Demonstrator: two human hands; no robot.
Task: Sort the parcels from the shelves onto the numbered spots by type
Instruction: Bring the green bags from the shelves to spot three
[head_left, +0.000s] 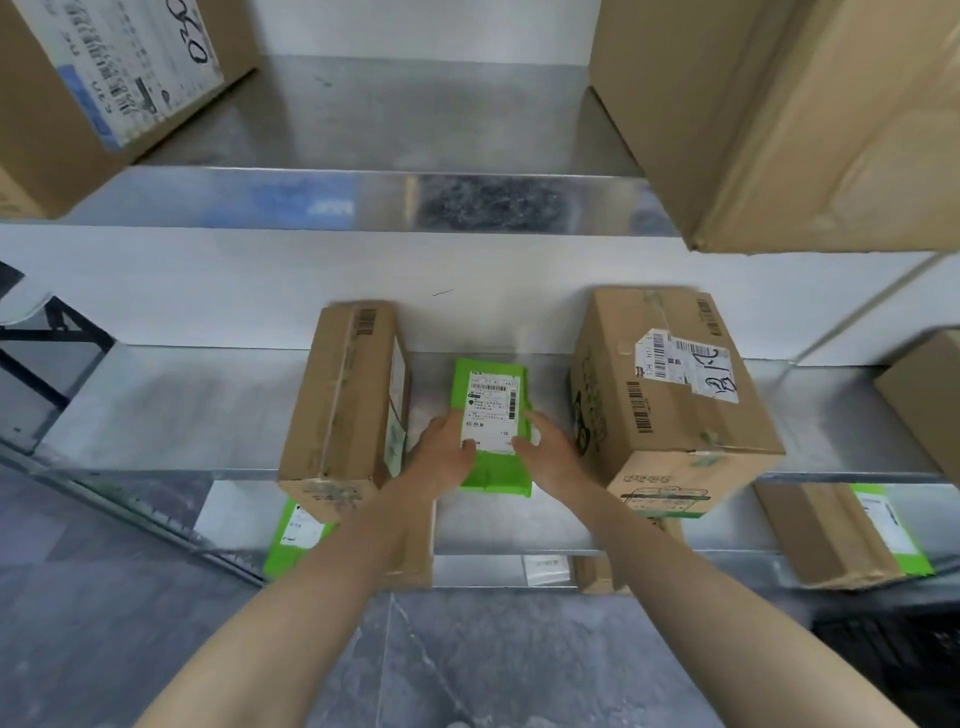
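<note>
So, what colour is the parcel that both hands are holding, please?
The parcel is bright green with a white label, head view.

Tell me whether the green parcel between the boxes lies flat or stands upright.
Flat: the green parcel lies on the shelf, label facing up.

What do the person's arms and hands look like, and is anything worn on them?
Both arms are bare as far as the picture shows: there is no sleeve on the left forearm or the right forearm. The left hand and the right hand wear no gloves. No watch, bracelet or ring is visible, though the picture is slightly blurred.
</note>
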